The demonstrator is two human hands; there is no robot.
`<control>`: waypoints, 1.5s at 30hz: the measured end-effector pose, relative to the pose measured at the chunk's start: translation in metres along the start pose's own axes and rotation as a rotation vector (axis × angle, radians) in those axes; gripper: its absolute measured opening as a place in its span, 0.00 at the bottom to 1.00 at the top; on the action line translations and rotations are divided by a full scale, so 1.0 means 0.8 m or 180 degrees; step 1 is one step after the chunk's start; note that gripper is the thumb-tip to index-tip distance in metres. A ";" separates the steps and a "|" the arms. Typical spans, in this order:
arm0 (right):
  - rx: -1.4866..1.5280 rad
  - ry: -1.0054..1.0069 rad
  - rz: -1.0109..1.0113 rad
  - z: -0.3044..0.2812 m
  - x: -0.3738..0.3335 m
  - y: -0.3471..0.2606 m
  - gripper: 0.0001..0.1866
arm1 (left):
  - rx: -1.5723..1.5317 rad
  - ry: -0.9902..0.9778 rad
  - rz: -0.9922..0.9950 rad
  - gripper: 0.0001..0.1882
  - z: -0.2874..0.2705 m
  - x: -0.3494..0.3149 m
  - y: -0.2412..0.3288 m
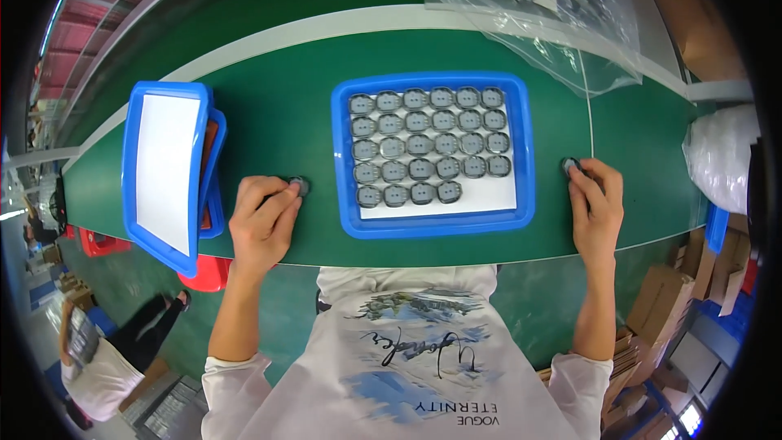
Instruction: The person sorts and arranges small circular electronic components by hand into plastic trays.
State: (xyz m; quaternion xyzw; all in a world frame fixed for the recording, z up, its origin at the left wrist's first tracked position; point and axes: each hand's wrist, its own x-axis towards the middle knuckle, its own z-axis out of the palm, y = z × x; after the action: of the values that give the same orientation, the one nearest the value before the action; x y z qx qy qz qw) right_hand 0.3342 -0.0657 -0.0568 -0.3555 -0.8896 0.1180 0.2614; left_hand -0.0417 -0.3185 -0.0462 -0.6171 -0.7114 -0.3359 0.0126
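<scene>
A blue tray (528, 147) lies flat on the green tabletop in front of me, with a white sheet (489, 198) on its bottom. Rows of small, rounded grey plastic parts (419, 145) fill most of it; the nearest row is shorter, and bare sheet shows at its right. Left of the tray, my left hand (265, 216) pinches a grey plastic part (300, 186) between thumb and fingers, low at the table. To the right, my right hand (597, 204) has its fingertips closed on another small dark grey part (569, 165). Both hands are apart from the tray.
At the left, a blue tray with a white sheet (167, 171) rests tilted on other stacked trays. A clear plastic bag (554, 16) of parts lies at the far right, and a white plastic-wrapped bundle (723, 151) at the right edge. Another person (114, 367) is at lower left.
</scene>
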 end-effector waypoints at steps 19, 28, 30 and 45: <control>0.0806 -0.0137 -0.0502 -0.025 0.033 -0.042 0.07 | -0.0629 -0.0896 0.1298 0.07 0.134 0.116 0.133; 0.0772 -0.0921 -0.1236 0.005 0.045 -0.069 0.05 | -0.0643 -0.0892 0.1109 0.10 0.135 0.103 0.135; 0.0689 -0.1066 -0.1216 0.009 0.050 -0.067 0.05 | -0.0708 -0.0859 0.1079 0.11 0.128 0.104 0.132; 0.2786 -0.1762 0.2014 0.002 0.061 -0.072 0.18 | -0.3122 -0.0643 -0.2578 0.34 0.003 0.049 0.062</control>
State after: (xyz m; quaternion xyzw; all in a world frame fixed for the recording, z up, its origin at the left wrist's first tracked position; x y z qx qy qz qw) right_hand 0.2706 -0.0729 -0.0168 -0.4183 -0.6445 0.6330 0.0945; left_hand -0.0062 -0.2827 -0.0085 -0.2624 -0.6495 -0.5406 -0.4659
